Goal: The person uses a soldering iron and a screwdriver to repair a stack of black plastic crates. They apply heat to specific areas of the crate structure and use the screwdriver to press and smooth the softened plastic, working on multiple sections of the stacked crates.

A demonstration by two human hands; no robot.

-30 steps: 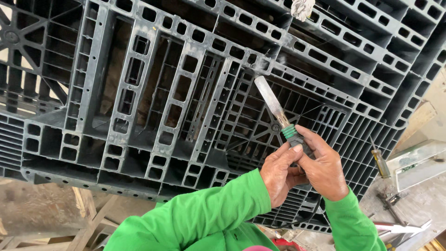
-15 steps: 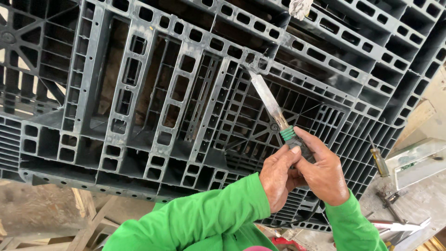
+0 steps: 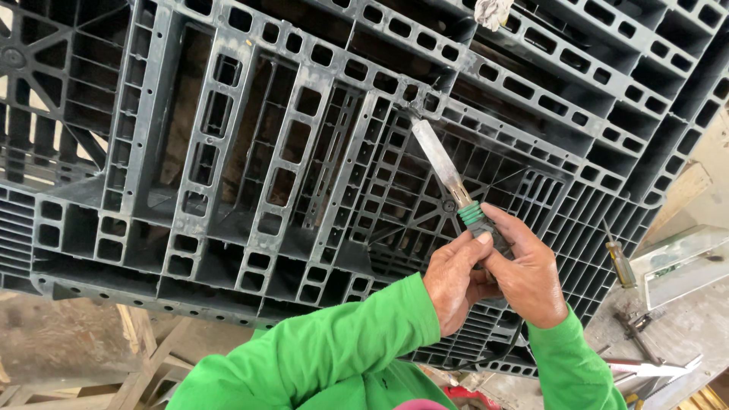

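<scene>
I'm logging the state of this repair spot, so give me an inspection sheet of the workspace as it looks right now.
Surface: grey plastic pallet, ribbed underside facing the camera, tilted; wooden frame below it.
Job's things: flat-bladed tool with a green collar, its tip at a pallet rib.
Clutter: screwdriver, pliers and other metal tools on the bench at right; white rag at the top edge.
Grips: left hand and right hand both closed around the tool's handle.
Cables: a dark cord seems to run below the hands; unclear.
Surroundings: clear boxlike piece on the bench; green sleeves.
</scene>
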